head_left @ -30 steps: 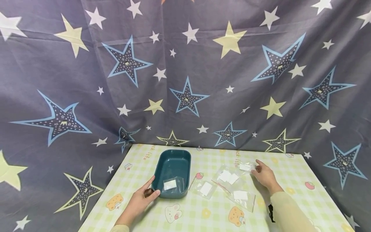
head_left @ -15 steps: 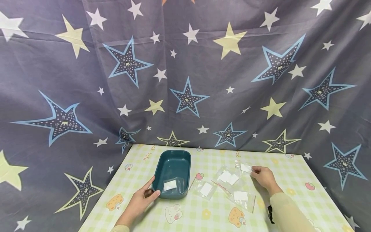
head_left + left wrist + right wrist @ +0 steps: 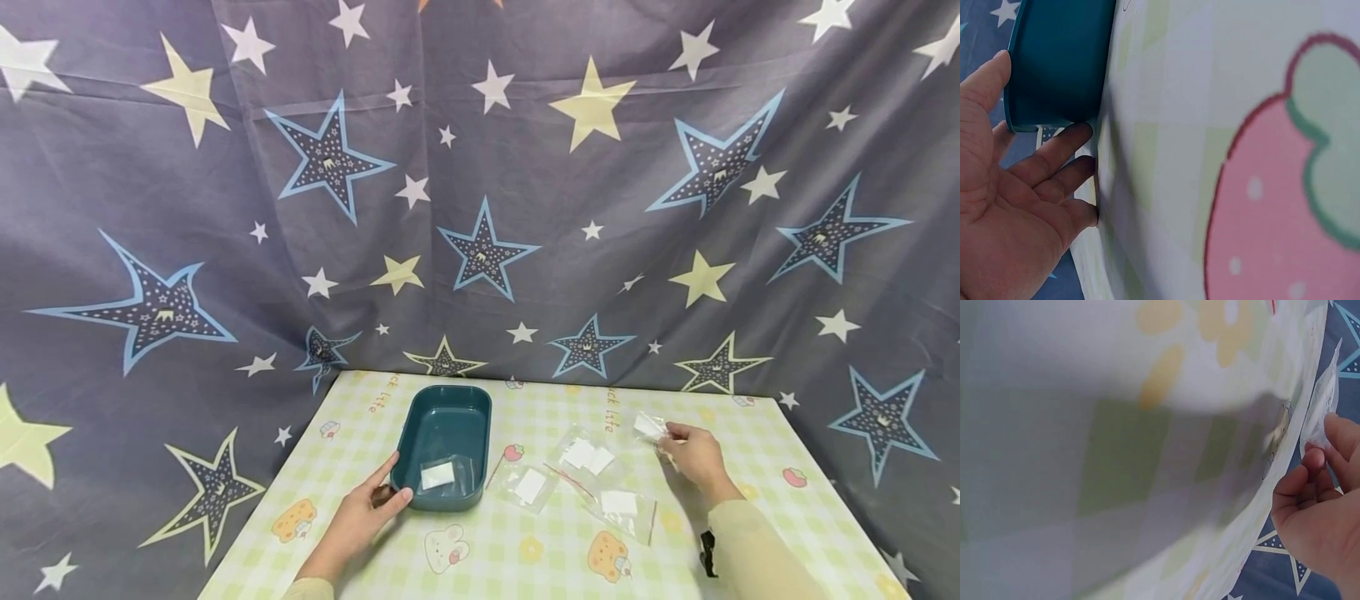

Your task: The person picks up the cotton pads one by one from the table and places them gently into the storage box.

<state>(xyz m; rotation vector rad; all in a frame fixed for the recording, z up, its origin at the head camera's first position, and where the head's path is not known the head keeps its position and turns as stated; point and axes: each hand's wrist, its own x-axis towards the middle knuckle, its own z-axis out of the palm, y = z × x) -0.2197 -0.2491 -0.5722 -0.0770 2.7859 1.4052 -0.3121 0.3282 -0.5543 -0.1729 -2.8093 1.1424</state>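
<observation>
1. Left hand (image 3: 360,512): grip apart, thumb and forefinger resting against the near-left corner of a teal tray (image 3: 447,503) that contains one bagged white card (image 3: 438,475).
2. Right hand (image 3: 697,458): grip together, pinching a clear packet (image 3: 649,426), seemingly lifted off the tabletop (image 3: 555,558), beyond the loose bags (image 3: 531,485).
3. Apparent step: picking up this packet. The next move likely calls for a steady pinch, passing clear of the others.

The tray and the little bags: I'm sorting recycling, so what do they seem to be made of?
Tray: probably hard plastic, dark teal and smooth with a soft gloss; its even, rounded walls suggest moulding, though coated metal is possible. Bags: likely thin, clear plastic film; they are see-through and wrinkled, with shiny highlights. What the white pieces inside are, I can't tell.
</observation>
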